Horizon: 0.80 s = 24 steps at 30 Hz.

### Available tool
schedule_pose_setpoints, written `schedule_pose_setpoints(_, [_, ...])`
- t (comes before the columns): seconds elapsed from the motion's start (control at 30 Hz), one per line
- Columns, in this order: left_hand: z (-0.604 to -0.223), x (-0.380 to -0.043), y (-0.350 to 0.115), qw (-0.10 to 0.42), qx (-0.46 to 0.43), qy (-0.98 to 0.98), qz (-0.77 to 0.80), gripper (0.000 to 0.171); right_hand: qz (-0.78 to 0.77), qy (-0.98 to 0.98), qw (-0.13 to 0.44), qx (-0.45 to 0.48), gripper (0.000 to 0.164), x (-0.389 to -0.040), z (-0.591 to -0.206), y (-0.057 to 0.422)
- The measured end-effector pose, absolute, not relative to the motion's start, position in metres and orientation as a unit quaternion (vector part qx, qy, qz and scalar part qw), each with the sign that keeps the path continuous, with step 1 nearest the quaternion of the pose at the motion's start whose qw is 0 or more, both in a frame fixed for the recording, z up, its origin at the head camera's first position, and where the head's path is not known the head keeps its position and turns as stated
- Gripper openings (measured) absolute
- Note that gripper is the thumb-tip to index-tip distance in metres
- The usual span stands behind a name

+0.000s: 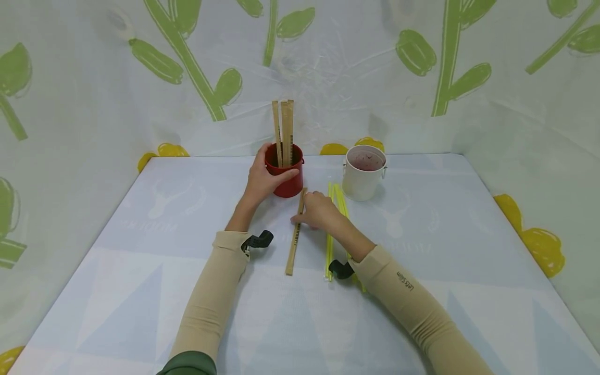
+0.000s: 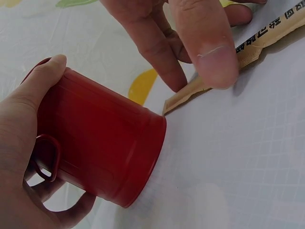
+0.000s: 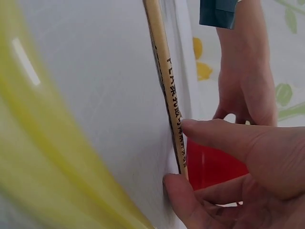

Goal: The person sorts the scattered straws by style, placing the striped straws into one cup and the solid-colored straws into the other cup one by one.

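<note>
My left hand (image 1: 263, 179) grips a small red bucket (image 1: 291, 186) from its left side, thumb across the front and fingers round the back. Inside it, several brown paper-wrapped sticks (image 1: 285, 130) stand upright. Just in front of the bucket, another brown paper-wrapped stick (image 1: 294, 250) with dark printed characters lies on the table. My right hand (image 1: 323, 211) pinches this one near its far end, thumb on one side and fingers on the other. In the left wrist view the stick's tip (image 2: 172, 102) appears right at the bucket's base.
Several yellow straw-like sticks (image 1: 329, 250) in clear wrapping lie under and beside my right wrist. A white bucket (image 1: 362, 179) with side handles stands at the back right. Behind the table (image 1: 154, 219) hangs a pale curtain (image 1: 337, 94) with green leaf prints.
</note>
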<state>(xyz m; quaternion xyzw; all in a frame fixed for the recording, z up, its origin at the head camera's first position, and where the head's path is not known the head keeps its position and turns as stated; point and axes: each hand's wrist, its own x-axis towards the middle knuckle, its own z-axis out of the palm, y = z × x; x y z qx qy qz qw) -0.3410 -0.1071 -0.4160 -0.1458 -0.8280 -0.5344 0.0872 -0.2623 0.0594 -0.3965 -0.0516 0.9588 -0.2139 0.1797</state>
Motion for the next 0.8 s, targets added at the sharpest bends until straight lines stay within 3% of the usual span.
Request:
schedule_pose_setpoints(0.27, [-0.4195, -0.3396, -0.1073, 0.093, -0.145, -0.825, -0.538, 0.089, -0.204, 0.959, 0.191, -0.045, 0.051, -0.2621, -0.3976, 0.0579])
schedule_pose_setpoints(0.8, [-0.4151, -0.3407, -0.1103, 0.089, -0.143, -0.836, -0.523, 0.093, -0.195, 0.959, 0.205, -0.034, 0.053, -0.2629, -0.3933, 0.0538])
